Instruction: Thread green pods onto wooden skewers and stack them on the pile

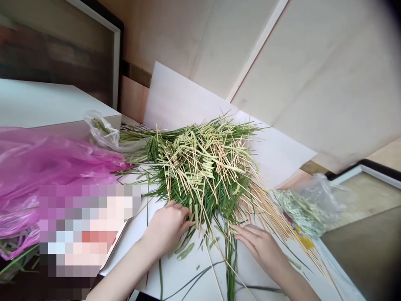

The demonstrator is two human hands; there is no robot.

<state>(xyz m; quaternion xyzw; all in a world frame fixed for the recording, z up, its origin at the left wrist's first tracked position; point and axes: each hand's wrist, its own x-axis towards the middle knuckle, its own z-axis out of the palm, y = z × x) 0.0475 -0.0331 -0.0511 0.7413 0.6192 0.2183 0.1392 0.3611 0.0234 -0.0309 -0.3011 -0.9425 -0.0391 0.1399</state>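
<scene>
White counter [275, 150], pale boards [313, 75] behind. Pile of stalks and skewers [203, 167] lies just beyond both hands, with stems running toward the person. Left hand [167, 228] nearer, grip curled on near edge, hold unclear; right hand [261, 246] flat, holding nothing.

Two bare hands work at the near edge of a heap of green leaves and thin sticks [203, 167] on a white tabletop [275, 150]. The left hand [167, 228] curls its fingers into the stems; the right hand [261, 246] lies flat, fingers spread. A pink plastic bag [46, 167] sits beyond the left hand, a clear bag [310, 207] beyond the right.
</scene>
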